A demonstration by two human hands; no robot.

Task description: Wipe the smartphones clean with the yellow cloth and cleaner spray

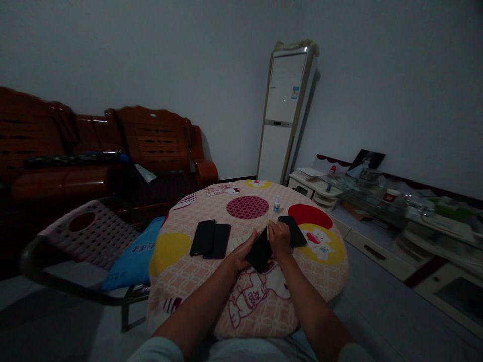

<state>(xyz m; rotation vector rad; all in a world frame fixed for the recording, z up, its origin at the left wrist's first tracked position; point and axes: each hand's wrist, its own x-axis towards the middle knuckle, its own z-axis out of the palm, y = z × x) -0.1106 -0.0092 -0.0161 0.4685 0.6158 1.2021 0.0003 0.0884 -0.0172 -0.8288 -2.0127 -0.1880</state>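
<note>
Between the two hands, above the near half of a cloth-covered table [328, 274], a dark flat device [259, 255] is held at a tilt. The left hand [243, 253] grips it along its left edge. The right hand [279, 238] is closed, fingers bent, around a small yellow item [268, 231] at the upper right part of the device; most of this item is hidden by the fingers, and whether it touches the device's surface cannot be told.

Just beyond and to the right of the right hand, a second dark device [298, 234] lies flat on the cloth, partly covered by that hand. To the left of the left hand, well apart from it, lie a black slab [203, 237] and a dark blue-black slab [222, 242], the former overlapping the latter. Ahead of the right hand, a small white bottle [276, 205] with a blue label stands upright.

Farther out, left of both hands, a chair [90, 229] with a woven back bears a blue cushion [136, 255]. Far ahead of the hands stands a tall white air conditioner [279, 103]
</note>
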